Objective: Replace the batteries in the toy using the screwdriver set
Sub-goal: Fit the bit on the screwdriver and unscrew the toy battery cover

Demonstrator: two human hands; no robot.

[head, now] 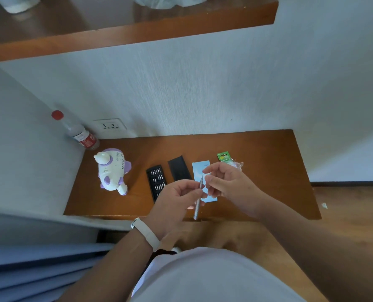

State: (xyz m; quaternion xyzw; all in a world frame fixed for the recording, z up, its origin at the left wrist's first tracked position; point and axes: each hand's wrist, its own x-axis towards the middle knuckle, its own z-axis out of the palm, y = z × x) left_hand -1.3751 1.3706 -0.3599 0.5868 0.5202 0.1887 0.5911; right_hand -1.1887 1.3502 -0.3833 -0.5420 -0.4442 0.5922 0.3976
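Left hand grips the screwdriver, tip pointing away; right hand pinches that tip. Toy stands left of the screwdriver, nearer the left hand.

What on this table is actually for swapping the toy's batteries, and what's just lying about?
For the job: toy; screwdriver, held in the left hand; bit tray; black cover; green battery pack.

Lying about: red-capped bottle; wall socket; pale blue card, purpose unclear.
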